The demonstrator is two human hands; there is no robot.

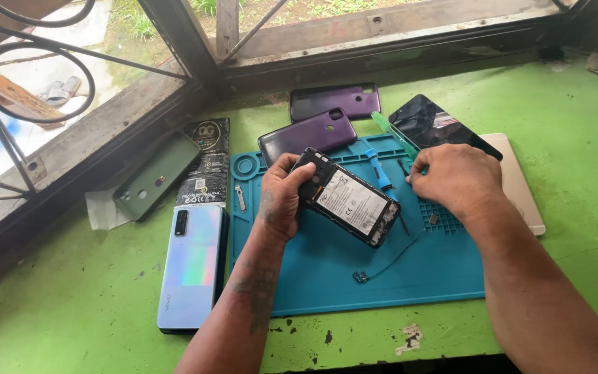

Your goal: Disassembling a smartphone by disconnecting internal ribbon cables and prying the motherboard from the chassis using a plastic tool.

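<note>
Near your right hand the blue mat lies open toward you, crossed only by a thin cable. Beyond your knuckles, screwdrivers and a dark screen panel crowd the way. Left of your left hand, a pale phone blocks the mat's edge.

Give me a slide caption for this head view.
Left hand grips an opened phone over a blue mat; right hand touches tools.

Green painted table, barred window, daylight, grass outside

Bare forearms, no sleeves, tattooed left forearm
</note>
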